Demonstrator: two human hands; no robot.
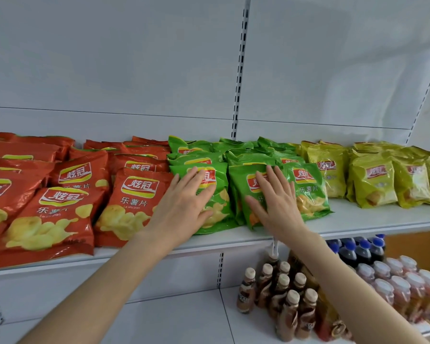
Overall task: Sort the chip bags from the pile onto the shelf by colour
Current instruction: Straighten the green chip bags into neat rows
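Our left hand (pixel 184 207) and right hand (pixel 276 204) are both flat, fingers straight, resting on the front green chip bags (pixel 236 182) on the shelf (pixel 370 217). Red bags (pixel 134 202) sit left, yellow bags (pixel 372 187) right. We're gripping nothing. Our worry: those slick bags sit near the lip, so a careless nudge could slide one off.

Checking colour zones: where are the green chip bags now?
Head view, middle of the shelf: green chip bags sit between red bags (left) and yellow bags (right), under the left hand and right hand.

red bags (pixel 134 202): "炫冠", "乐薯片", "Le shu pian" | green bags (pixel 308 192): "炫冠", "乐薯片" | yellow bags (pixel 372 184): "炫冠"
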